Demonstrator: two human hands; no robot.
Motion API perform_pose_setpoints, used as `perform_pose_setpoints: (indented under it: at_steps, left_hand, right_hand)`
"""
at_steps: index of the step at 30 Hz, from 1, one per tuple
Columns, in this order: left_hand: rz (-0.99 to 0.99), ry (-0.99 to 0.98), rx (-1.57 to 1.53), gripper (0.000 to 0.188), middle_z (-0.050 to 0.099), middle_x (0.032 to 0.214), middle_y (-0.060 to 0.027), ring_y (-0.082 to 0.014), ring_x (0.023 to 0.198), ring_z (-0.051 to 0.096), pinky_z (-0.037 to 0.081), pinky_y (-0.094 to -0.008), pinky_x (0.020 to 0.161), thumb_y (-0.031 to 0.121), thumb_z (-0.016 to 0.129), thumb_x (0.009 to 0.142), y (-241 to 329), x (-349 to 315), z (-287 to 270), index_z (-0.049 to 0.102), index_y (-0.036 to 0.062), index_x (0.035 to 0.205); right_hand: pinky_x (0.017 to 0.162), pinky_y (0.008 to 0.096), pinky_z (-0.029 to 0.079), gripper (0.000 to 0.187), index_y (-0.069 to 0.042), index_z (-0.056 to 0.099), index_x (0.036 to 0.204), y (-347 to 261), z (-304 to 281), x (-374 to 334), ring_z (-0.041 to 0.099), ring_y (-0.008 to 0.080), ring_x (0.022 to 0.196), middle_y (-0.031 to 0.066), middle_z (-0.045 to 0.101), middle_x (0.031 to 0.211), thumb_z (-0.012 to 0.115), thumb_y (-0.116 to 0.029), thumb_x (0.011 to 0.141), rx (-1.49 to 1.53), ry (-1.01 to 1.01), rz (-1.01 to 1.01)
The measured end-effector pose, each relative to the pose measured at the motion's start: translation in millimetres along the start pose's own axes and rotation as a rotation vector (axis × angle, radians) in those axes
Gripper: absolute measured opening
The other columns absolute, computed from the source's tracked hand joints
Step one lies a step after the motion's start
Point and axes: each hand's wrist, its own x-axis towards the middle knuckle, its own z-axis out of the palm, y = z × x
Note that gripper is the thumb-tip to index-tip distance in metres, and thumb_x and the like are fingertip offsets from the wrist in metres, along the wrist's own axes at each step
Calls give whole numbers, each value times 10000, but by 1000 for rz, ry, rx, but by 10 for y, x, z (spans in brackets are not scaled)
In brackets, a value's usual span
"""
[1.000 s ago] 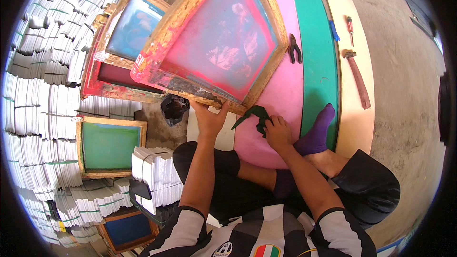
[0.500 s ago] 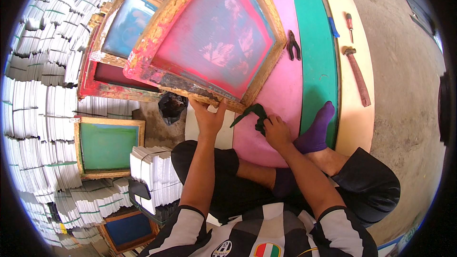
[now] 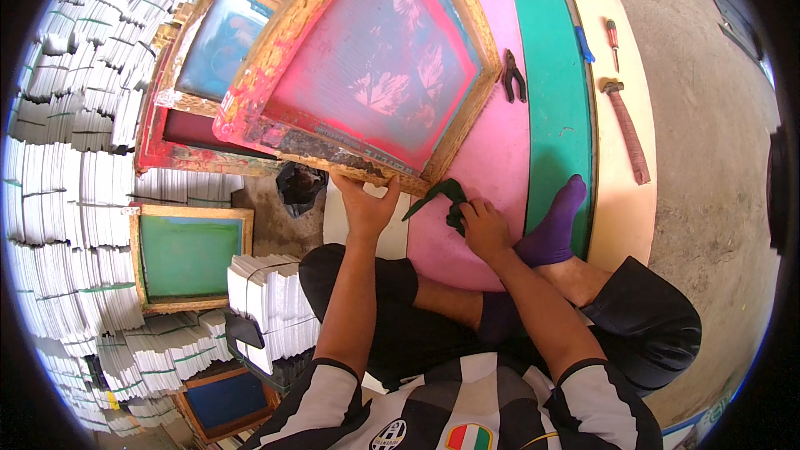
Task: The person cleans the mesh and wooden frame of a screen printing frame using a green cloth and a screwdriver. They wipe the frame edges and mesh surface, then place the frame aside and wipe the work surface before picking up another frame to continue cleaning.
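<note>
Wood, spattered with paint, frames a pink-and-blue screen [image 3: 379, 67] that stands tilted just beyond both hands, its mesh marked with pale leaf and flower shapes. The left hand [image 3: 367, 210] grips the screen's near lower edge, the thumb toward the lower corner. The right hand [image 3: 487, 229] lies just right of that corner, apart from the wood, its fingers closed on a bunched dark green cloth [image 3: 452, 191] over the pink mat [image 3: 492, 142]. The cloth's loose end points left, between the two hands. Black-handled pliers [image 3: 513, 77] lie near the screen's right corner; farther right, a hammer [image 3: 627, 132] and a screwdriver [image 3: 613, 40] rest on a cream mat [image 3: 621, 225].
</note>
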Motion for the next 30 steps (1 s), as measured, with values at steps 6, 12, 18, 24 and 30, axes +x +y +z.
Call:
perform_pose_setpoints:
  at_steps: [6, 12, 18, 24, 30]
  left_hand:
    - [-55, -65, -51, 1050, 391, 1348, -242, -297, 1268, 456, 387, -419, 1072, 13, 769, 795, -58, -23, -54, -40, -19, 1464]
    - [27, -26, -305, 700, 452, 1291, -174, -256, 1209, 498, 406, -392, 1039, 20, 644, 912, -143, -26, -99, 158, 2, 1416]
    - [-50, -16, -319, 657, 436, 1291, -157, -253, 1246, 472, 398, -402, 1055, 12, 659, 902, 34, 117, -165, 213, 46, 1383]
    - [-90, -8, -173, 800, 434, 1280, -162, -247, 1225, 486, 441, -404, 1029, -70, 759, 783, -29, 44, -98, 205, 48, 1348]
    - [-29, 2, -137, 687, 425, 1270, -159, -240, 1209, 474, 417, -388, 1034, -45, 702, 851, 38, 34, -31, 210, 39, 1322]
  right_hand:
    - [807, 473, 544, 334, -122, 625, 1183, -123, -166, 16, 612, 351, 1049, 145, 597, 1152, 617, -150, 850, -89, -10, -51]
    - [772, 459, 562, 247, -70, 641, 1067, 20, 90, -21, 616, 336, 1028, 157, 586, 1107, 619, -129, 828, -57, -31, -50]
    - [766, 449, 569, 246, -42, 628, 1046, -4, 78, -12, 599, 333, 1061, 168, 567, 1112, 620, -142, 822, -93, -24, -21]
    - [780, 464, 576, 241, -22, 615, 1045, -57, 37, 43, 609, 337, 1048, 181, 563, 1162, 607, -156, 845, -107, -47, 19]
    - [743, 435, 545, 211, -43, 598, 1040, -222, -71, 131, 626, 370, 928, 161, 575, 999, 620, -19, 831, 298, 92, 81]
